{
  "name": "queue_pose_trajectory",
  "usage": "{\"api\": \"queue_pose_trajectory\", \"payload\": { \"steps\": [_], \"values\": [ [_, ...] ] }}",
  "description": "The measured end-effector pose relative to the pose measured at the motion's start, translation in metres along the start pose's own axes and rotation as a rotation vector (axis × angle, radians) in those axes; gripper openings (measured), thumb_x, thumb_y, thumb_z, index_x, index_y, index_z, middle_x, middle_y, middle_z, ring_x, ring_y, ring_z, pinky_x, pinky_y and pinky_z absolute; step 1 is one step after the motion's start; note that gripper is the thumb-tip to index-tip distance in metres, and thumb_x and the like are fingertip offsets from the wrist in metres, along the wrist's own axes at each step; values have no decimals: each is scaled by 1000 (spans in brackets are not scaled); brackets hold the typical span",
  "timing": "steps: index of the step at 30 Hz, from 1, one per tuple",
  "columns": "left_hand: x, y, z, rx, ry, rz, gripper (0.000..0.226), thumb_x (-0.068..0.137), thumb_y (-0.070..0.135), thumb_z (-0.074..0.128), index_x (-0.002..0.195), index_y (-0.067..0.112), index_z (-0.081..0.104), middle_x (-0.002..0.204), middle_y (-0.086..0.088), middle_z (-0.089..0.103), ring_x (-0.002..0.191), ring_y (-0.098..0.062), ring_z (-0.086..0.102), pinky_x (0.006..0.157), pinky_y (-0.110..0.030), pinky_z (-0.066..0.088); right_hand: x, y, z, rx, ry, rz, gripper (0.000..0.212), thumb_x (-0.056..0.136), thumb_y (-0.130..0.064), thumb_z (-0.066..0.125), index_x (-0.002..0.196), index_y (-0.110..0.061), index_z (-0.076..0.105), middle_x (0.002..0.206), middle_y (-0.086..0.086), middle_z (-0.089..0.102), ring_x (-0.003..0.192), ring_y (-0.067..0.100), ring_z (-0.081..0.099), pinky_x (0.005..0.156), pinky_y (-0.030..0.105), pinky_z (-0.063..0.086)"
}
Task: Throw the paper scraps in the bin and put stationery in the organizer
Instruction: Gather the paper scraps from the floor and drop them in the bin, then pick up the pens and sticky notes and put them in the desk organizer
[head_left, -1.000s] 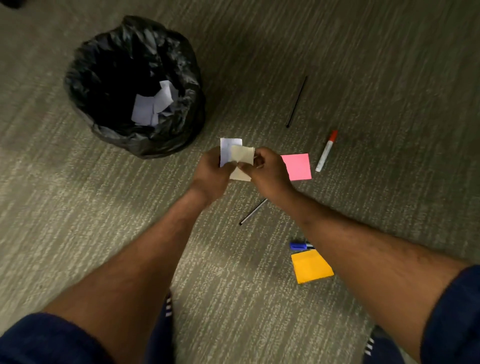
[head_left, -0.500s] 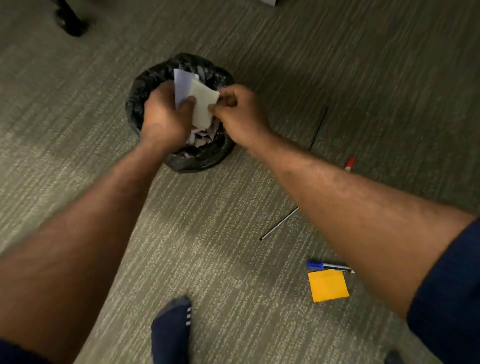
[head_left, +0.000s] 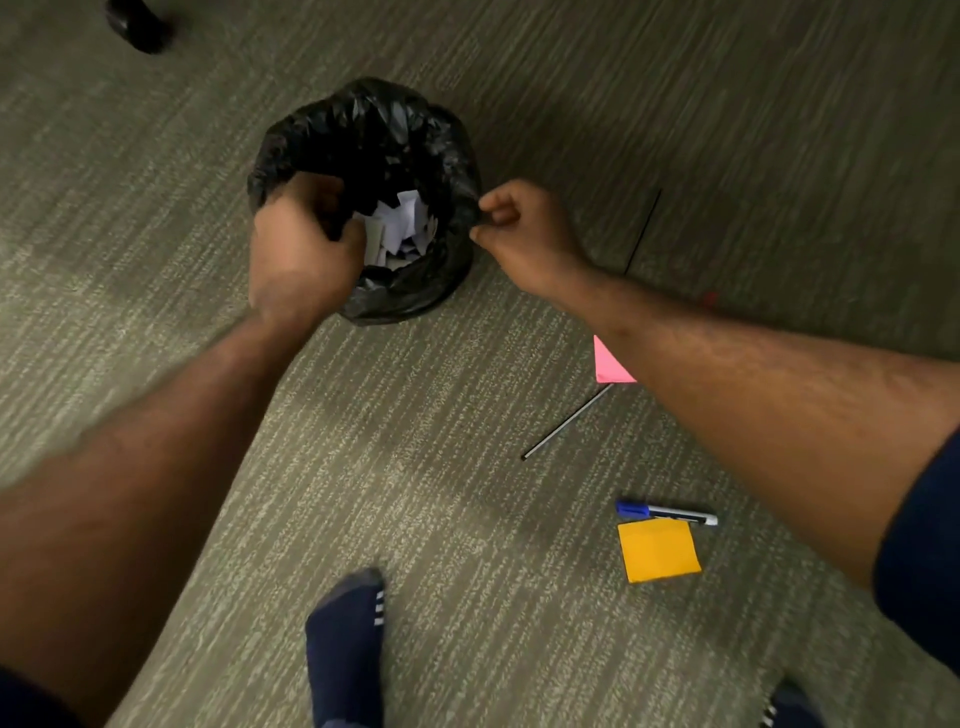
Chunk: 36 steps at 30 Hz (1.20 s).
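The bin (head_left: 447, 156) with its black liner stands on the carpet and holds several white paper scraps (head_left: 405, 221). My left hand (head_left: 301, 249) hangs over the bin's left rim with fingers curled down into the opening, and a pale scrap (head_left: 373, 241) lies right at the fingertips. My right hand (head_left: 519, 228) is at the right rim, thumb and fingers pinched together with no paper visible in them. On the floor lie a pink sticky note (head_left: 609, 364), an orange sticky note (head_left: 658, 550), a blue marker (head_left: 665, 513) and a thin black pen (head_left: 566, 422). No organizer is in view.
A thin black stick (head_left: 643, 231) lies right of the bin, and a red marker tip (head_left: 709, 298) peeks out past my right forearm. My socked feet (head_left: 345, 644) stand at the bottom. A dark object (head_left: 137, 23) sits at the top left.
Both hands carried the white and beige scraps from mid-floor to over the bin. The scraps no longer show in my hands, and my right hand has drawn back to the right rim.
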<state>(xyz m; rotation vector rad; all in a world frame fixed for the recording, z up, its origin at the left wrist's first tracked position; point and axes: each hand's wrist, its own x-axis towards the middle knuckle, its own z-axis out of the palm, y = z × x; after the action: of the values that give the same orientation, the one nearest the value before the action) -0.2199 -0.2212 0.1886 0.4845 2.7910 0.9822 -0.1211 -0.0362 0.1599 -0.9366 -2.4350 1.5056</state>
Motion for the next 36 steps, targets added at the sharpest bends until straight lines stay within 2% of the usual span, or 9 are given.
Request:
{"api": "queue_pose_trajectory", "payload": {
  "steps": [4, 8, 10, 14, 21, 25, 29, 32, 36],
  "values": [
    [-32, 21, 22, -60, -31, 139, 32, 83, 31, 59, 114, 20, 60, 109, 0, 64, 87, -11, 61, 74, -26, 54, -19, 24, -12, 23, 37, 8, 25, 80, -12, 72, 103, -11, 64, 78, -11, 53, 81, 8, 53, 72, 21, 44],
    [-62, 37, 58, -22, -169, 248, 31, 84, 28, 62, 111, 14, 61, 96, -3, 63, 83, -20, 61, 71, -34, 52, -42, 54, -28, 33, 36, 43, 24, 79, -9, 70, 103, -10, 65, 89, 0, 62, 84, 12, 58, 79, 28, 48],
    [-72, 40, 80, 47, -278, 272, 36, 84, 28, 63, 117, 16, 59, 103, -3, 62, 82, -17, 58, 70, -31, 47, -56, 72, -38, 37, 44, 67, 23, 79, -7, 69, 102, -7, 65, 91, 4, 63, 84, 14, 57, 81, 31, 49],
    [-88, 40, 122, 143, -477, 243, 50, 83, 32, 67, 128, 20, 50, 118, -6, 58, 97, -23, 61, 81, -33, 50, -88, 113, -59, -12, 69, 128, 21, 80, -9, 71, 100, -4, 65, 95, 15, 66, 83, 18, 57, 80, 33, 48],
    [-129, 38, 175, 353, -752, 235, 61, 84, 34, 64, 138, 21, 37, 136, -11, 44, 120, -31, 53, 97, -44, 49, -141, 196, -84, -71, 72, 252, 15, 79, -7, 69, 93, -9, 63, 87, 14, 64, 82, 27, 62, 77, 38, 49],
    [-152, 41, 196, 390, -823, 265, 62, 83, 32, 64, 137, 19, 38, 132, -12, 45, 120, -32, 52, 97, -43, 48, -170, 231, -95, -159, 59, 306, 10, 79, -6, 67, 86, -7, 59, 84, 12, 60, 79, 23, 57, 71, 30, 42],
    [-176, 45, 212, 397, -863, 253, 64, 83, 30, 64, 139, 19, 36, 135, -13, 44, 122, -33, 49, 98, -43, 46, -199, 258, -103, -182, 50, 345, 14, 81, -4, 67, 95, 0, 63, 90, 14, 62, 81, 23, 57, 70, 26, 43],
    [-192, 47, 223, 427, -900, 260, 65, 84, 30, 65, 141, 17, 36, 137, -14, 42, 124, -35, 48, 98, -42, 45, -221, 277, -108, -303, 14, 329, 14, 81, -1, 64, 93, 6, 64, 96, 24, 64, 90, 37, 60, 81, 41, 47],
    [-213, 46, 239, 452, -943, 281, 64, 85, 31, 63, 141, 18, 35, 141, -15, 41, 127, -35, 47, 102, -43, 44, -247, 304, -108, -424, -44, 319, 21, 76, -11, 71, 96, -9, 68, 99, 12, 68, 96, 32, 62, 84, 37, 48]
  ]
}}
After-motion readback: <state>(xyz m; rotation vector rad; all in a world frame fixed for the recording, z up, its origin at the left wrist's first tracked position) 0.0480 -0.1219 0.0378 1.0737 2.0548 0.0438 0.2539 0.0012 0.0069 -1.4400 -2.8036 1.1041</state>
